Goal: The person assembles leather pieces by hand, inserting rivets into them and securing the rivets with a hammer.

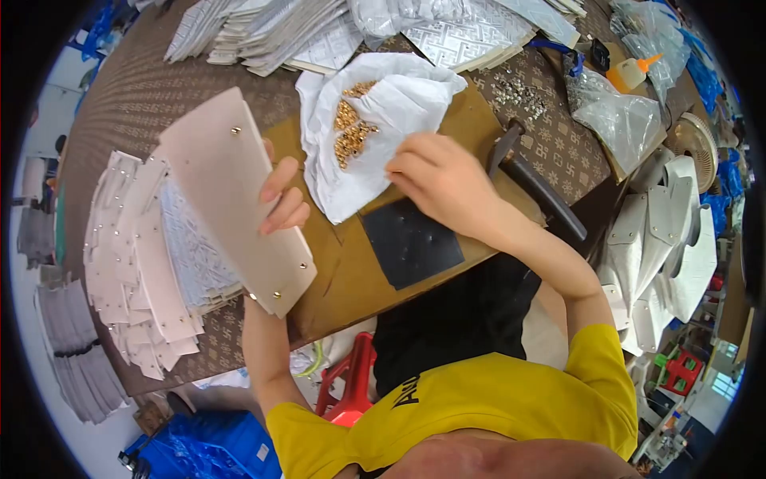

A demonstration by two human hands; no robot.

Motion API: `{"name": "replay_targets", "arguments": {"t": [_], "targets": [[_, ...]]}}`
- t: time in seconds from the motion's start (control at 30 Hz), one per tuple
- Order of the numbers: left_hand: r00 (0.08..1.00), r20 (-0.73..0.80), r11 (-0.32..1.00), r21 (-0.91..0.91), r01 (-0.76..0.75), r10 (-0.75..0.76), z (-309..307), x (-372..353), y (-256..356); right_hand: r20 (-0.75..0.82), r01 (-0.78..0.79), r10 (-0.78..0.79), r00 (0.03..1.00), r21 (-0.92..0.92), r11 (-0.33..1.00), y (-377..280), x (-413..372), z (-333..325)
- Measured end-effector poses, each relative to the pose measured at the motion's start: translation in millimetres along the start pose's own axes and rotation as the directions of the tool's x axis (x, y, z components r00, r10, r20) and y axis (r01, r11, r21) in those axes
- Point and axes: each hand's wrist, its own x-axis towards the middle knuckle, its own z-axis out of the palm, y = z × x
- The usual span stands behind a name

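Note:
My left hand (284, 199) grips a pale pink flat panel (227, 180) by its right edge, holding it tilted up off the table. Gold studs show near the panel's top and lower corners. My right hand (447, 182) is over the lower right edge of a crumpled white sheet (407, 104), its fingers pinched together. Whether a small part is between those fingertips is hidden. Small gold metal pieces (351, 137) lie heaped on the sheet. Below my right hand, a dark square pad (411, 243) rests on a brown board (335, 299).
Studded pale panels (132, 255) are stacked at the left. A hammer (542, 195) lies right of the board. Farther back are silver bits (519, 96), a bottle with an orange nozzle (630, 73), plastic bags (614, 120) and patterned sheets (279, 32). White pieces (658, 239) are piled right.

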Motion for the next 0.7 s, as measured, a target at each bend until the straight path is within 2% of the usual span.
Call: {"name": "replay_targets", "arguments": {"t": [0.03,0.07,0.1,0.13,0.23,0.4,0.53,0.6,0.67,0.7], "targets": [[1.000,0.004,1.000,-0.006,0.006,-0.006,-2,-1,-2,-0.021,0.010,-0.010,1.000,0.006,1.000,4,11,20],[1.000,0.010,1.000,-0.008,0.010,-0.010,-6,-1,-2,0.027,0.003,-0.003,1.000,0.032,0.999,8,22,40],[0.996,0.073,0.999,0.014,0.052,-0.052,-14,1,0,0.076,-0.004,0.000,0.997,0.057,0.998,11,30,54],[0.986,0.134,0.995,0.037,0.092,-0.096,-21,4,3,0.057,0.011,-0.015,0.998,0.061,0.998,13,35,62],[0.985,0.146,0.996,-0.003,0.090,-0.089,-23,3,2,0.089,0.076,-0.075,0.993,-0.005,0.997,15,38,74],[0.986,0.135,0.995,0.006,0.098,-0.097,-26,5,0,0.097,0.065,-0.065,0.993,0.010,0.998,10,33,59],[0.968,0.229,0.991,-0.063,0.122,-0.104,-26,6,2,0.152,0.033,-0.045,0.987,0.081,0.996,-3,13,14],[0.991,0.113,0.969,0.245,0.045,-0.075,-9,2,9,0.269,0.027,-0.055,0.961,0.107,0.994,-12,-5,-15],[0.996,0.073,0.908,0.411,-0.081,0.056,7,-3,10,0.380,-0.007,-0.029,0.924,0.093,0.996,-19,-24,-36],[0.994,-0.030,0.850,0.521,-0.077,0.109,25,-4,14,0.457,-0.008,-0.029,0.889,0.079,0.997,-21,-32,-45]]}}
